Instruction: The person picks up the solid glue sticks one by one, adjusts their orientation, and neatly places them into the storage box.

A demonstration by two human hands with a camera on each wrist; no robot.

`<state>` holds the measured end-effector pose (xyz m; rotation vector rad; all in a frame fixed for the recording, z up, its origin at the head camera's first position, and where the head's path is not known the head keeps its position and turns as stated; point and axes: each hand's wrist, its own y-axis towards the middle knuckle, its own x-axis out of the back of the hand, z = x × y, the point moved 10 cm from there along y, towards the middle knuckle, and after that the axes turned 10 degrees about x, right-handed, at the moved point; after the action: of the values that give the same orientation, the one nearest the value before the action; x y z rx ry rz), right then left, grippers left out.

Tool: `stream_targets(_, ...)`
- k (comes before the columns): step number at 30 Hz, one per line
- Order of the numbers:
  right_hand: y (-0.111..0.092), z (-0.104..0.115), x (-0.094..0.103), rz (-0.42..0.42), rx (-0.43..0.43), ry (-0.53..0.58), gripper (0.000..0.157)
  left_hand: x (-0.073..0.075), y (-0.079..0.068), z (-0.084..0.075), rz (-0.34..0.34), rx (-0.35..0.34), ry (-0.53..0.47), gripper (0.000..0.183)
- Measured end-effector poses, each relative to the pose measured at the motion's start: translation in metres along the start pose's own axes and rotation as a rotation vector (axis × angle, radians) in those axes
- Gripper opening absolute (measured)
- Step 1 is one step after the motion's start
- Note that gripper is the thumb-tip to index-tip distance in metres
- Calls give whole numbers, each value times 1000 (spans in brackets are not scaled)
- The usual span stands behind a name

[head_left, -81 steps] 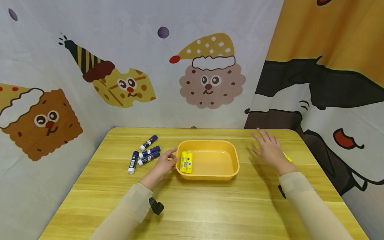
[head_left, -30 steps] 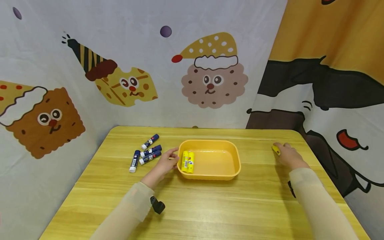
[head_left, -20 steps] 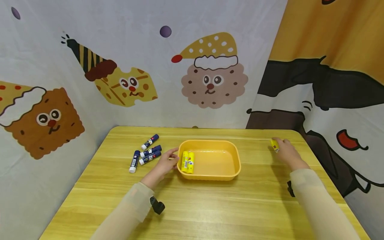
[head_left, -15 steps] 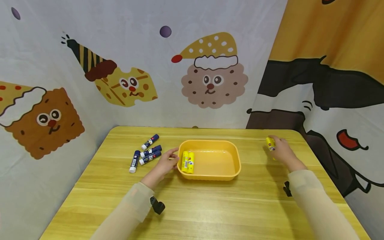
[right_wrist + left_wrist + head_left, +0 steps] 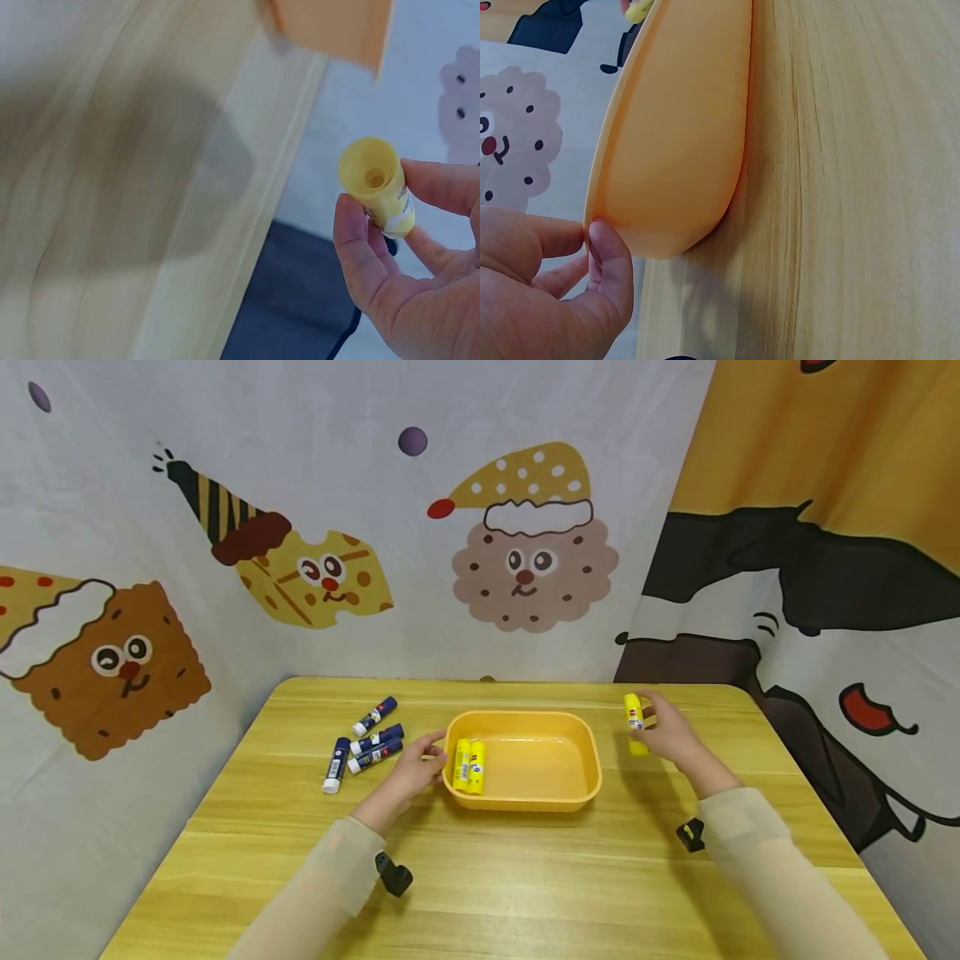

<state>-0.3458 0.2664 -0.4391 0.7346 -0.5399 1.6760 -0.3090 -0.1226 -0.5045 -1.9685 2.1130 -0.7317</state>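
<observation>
Wood-grain surface (image 5: 525, 877), cartoon-printed curtain (image 5: 420, 610) behind, yellow stick (image 5: 633, 714) pinched by right hand (image 5: 670, 735), long axis near-vertical in head view, hollow end (image 5: 369, 163) turned wristward, tray (image 5: 525, 803) pinched by left hand (image 5: 407, 774)

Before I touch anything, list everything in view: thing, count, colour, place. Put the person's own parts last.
Tray: 1, yellow-orange, mid-table
Yellow tubes: 2, yellow, side by side inside the tray's left end
Held tube: 1, yellow, in the right hand, right of the tray
Dark blue tubes: 4, dark blue with white ends, lying left of the tray
Table: 1, yellowish wood grain, under the tray
Backdrop: white, orange and black with cartoon prints, behind the table
Wrist devices: 2, black, one at each wrist
Sleeves: 2, beige, on both arms
Left hand: 1, bare, pinching the tray's left rim
Right hand: 1, bare, gripping the held tube
</observation>
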Motion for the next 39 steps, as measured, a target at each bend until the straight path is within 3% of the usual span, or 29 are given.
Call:
stream_targets(10, -5, 36, -22, 0, -13, 208, 76, -1, 0, 0, 2, 7, 2, 45)
stream_targets(19, -7, 69, -65, 84, -16, 401, 74, -2, -1, 0, -1, 0, 3, 45)
stream_targets(39, 3, 92, -148, 151, -144, 429, 71, -2, -3, -1, 12, 4, -9, 46)
